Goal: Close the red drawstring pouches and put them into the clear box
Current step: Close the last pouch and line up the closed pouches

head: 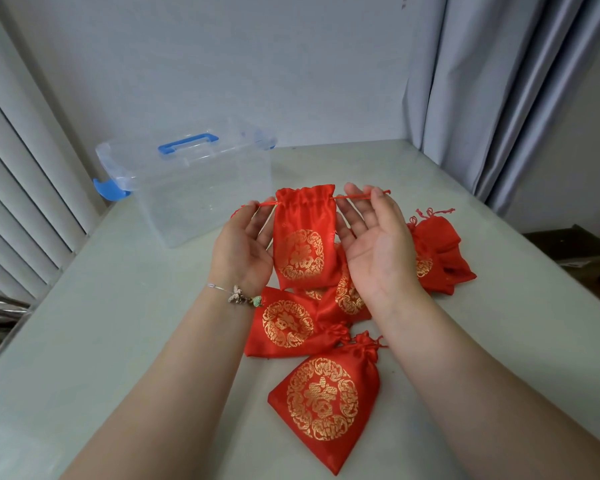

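A red satin pouch (303, 237) with a gold round emblem hangs upright between my hands above the table. My left hand (243, 247) pinches its left drawstring end, and my right hand (374, 237) pinches the right one. The cords are stretched sideways and the pouch mouth is partly gathered. Several more red pouches lie below on the table: one nearest me (326, 400), one under my left wrist (284, 323), and a heap to the right (437, 258). The clear box (201, 199) stands open at the back left; I see nothing inside it.
The box's lid with a blue handle (187, 144) leans behind it, with a blue latch (110, 189) at its left end. The pale table (118, 323) meets a white wall at the back, slatted panels on the left, and grey curtains (499, 98) on the right.
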The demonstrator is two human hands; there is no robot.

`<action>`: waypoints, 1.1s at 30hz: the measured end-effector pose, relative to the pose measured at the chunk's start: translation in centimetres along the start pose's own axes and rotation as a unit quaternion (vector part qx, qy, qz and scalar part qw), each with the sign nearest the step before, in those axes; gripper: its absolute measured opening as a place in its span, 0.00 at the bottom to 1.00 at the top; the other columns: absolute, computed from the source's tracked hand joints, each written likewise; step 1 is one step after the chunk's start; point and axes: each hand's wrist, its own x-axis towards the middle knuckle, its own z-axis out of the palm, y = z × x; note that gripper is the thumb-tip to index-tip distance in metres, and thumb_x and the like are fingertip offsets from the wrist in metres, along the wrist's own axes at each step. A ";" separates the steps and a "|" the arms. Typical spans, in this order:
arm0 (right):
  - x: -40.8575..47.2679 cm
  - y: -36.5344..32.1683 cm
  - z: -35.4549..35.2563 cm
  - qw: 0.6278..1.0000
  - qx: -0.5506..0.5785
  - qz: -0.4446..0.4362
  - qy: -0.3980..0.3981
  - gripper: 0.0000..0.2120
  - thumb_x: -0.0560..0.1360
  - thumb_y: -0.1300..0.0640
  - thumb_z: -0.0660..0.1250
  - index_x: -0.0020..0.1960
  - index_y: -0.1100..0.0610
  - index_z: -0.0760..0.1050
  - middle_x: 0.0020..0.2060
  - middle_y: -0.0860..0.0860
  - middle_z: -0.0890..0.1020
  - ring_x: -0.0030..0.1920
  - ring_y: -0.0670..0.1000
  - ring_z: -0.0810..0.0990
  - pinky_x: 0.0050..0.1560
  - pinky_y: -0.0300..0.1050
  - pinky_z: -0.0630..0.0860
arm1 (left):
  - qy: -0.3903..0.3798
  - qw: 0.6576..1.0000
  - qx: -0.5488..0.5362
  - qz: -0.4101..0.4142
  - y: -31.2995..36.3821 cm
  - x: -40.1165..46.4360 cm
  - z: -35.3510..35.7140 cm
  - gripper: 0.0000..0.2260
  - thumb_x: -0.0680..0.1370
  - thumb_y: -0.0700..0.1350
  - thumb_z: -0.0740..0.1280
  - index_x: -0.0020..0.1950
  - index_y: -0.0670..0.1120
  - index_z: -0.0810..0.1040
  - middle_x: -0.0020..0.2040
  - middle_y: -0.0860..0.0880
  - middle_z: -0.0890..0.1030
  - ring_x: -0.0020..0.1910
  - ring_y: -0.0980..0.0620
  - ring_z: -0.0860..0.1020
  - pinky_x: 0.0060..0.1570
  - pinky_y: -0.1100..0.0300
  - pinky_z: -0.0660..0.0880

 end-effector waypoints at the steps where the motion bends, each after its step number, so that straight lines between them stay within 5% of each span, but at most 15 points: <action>1: 0.0 0.0 -0.1 1.000 0.000 -0.002 -0.002 0.04 0.79 0.57 0.61 0.47 0.55 0.73 0.48 0.53 0.83 0.50 0.51 0.83 0.51 0.45 0.79 | 0.000 1.000 -0.007 0.007 0.0 -0.1 0.1 0.06 0.79 0.42 0.62 0.42 0.47 0.74 0.39 0.51 0.84 0.40 0.54 0.83 0.45 0.59 0.77; 5: 0.1 -0.2 -0.4 1.000 0.012 -0.009 0.007 0.05 0.80 0.56 0.60 0.46 0.55 0.72 0.49 0.55 0.84 0.53 0.53 0.83 0.50 0.45 0.79 | 0.005 0.999 -0.047 0.023 0.2 -0.2 0.0 0.07 0.80 0.40 0.61 0.42 0.46 0.73 0.41 0.50 0.83 0.45 0.51 0.83 0.55 0.55 0.77; 10: 0.5 -0.6 -0.6 0.999 0.045 -0.015 0.022 0.08 0.82 0.56 0.56 0.45 0.57 0.69 0.43 0.56 0.84 0.52 0.55 0.84 0.51 0.47 0.80 | 0.031 0.996 -0.063 0.062 0.1 0.2 -0.3 0.05 0.82 0.38 0.57 0.47 0.44 0.69 0.43 0.48 0.82 0.42 0.48 0.84 0.42 0.53 0.81; 13: 0.8 -0.9 -0.6 0.997 0.065 -0.020 0.039 0.11 0.82 0.58 0.56 0.41 0.58 0.69 0.31 0.53 0.77 0.40 0.53 0.84 0.48 0.49 0.80 | 0.044 0.994 -0.045 0.085 -0.2 0.1 0.0 0.06 0.82 0.38 0.56 0.46 0.44 0.67 0.42 0.47 0.78 0.39 0.48 0.84 0.42 0.52 0.82; 16: 1.1 -1.2 -0.4 0.997 0.054 -0.035 0.043 0.12 0.82 0.59 0.56 0.39 0.57 0.67 0.26 0.49 0.67 0.28 0.47 0.71 0.40 0.46 0.79 | 0.046 0.993 -0.018 0.107 -0.2 -0.2 0.3 0.08 0.82 0.38 0.55 0.44 0.44 0.68 0.39 0.48 0.75 0.38 0.49 0.84 0.39 0.55 0.81; 19: 1.2 -1.4 -0.1 0.994 -0.063 -0.080 0.026 0.11 0.81 0.60 0.57 0.40 0.56 0.67 0.24 0.46 0.64 0.25 0.45 0.61 0.28 0.39 0.67 | 0.035 0.990 0.023 0.138 -0.2 -0.7 0.7 0.09 0.83 0.38 0.55 0.43 0.44 0.68 0.37 0.48 0.74 0.38 0.50 0.83 0.39 0.58 0.80; 21: 1.0 -1.6 -0.2 0.950 -0.259 -0.171 -0.015 0.09 0.80 0.60 0.61 0.41 0.54 0.69 0.23 0.43 0.66 0.25 0.43 0.62 0.26 0.38 0.64 | 0.018 0.986 0.050 0.161 -0.4 -1.1 1.0 0.08 0.83 0.39 0.56 0.44 0.44 0.68 0.37 0.49 0.75 0.38 0.50 0.83 0.40 0.58 0.80; 23: 0.4 -1.5 -0.2 0.840 -0.469 -0.254 -0.096 0.05 0.76 0.55 0.67 0.42 0.48 0.74 0.24 0.45 0.70 0.25 0.41 0.65 0.29 0.36 0.65 | -0.002 0.980 0.077 0.182 -0.4 -1.6 1.4 0.07 0.82 0.39 0.56 0.45 0.44 0.68 0.36 0.49 0.77 0.39 0.50 0.83 0.41 0.58 0.80; 25: -0.1 -1.2 -0.2 0.761 -0.583 -0.237 -0.156 0.05 0.71 0.47 0.71 0.45 0.47 0.80 0.22 0.45 0.71 0.25 0.42 0.68 0.30 0.34 0.63 | -0.026 0.971 0.119 0.204 -0.4 -1.9 1.7 0.07 0.82 0.39 0.57 0.45 0.45 0.68 0.35 0.50 0.79 0.41 0.50 0.82 0.43 0.58 0.79; 29: 0.3 -1.1 -0.6 0.710 -0.667 -0.160 -0.161 0.05 0.72 0.46 0.71 0.44 0.47 0.82 0.22 0.37 0.72 0.27 0.41 0.70 0.32 0.37 0.62 | -0.079 0.954 0.185 0.223 -0.5 -2.3 1.7 0.07 0.81 0.40 0.60 0.43 0.47 0.71 0.38 0.51 0.81 0.45 0.52 0.80 0.46 0.58 0.76; 33: 0.1 -1.1 -0.7 0.814 -0.539 -0.125 -0.176 0.03 0.74 0.55 0.70 0.42 0.51 0.80 0.22 0.44 0.70 0.24 0.43 0.64 0.29 0.34 0.62 | -0.112 0.956 0.201 0.181 -0.6 -2.2 1.9 0.07 0.75 0.50 0.64 0.48 0.47 0.76 0.47 0.50 0.82 0.44 0.54 0.79 0.43 0.61 0.76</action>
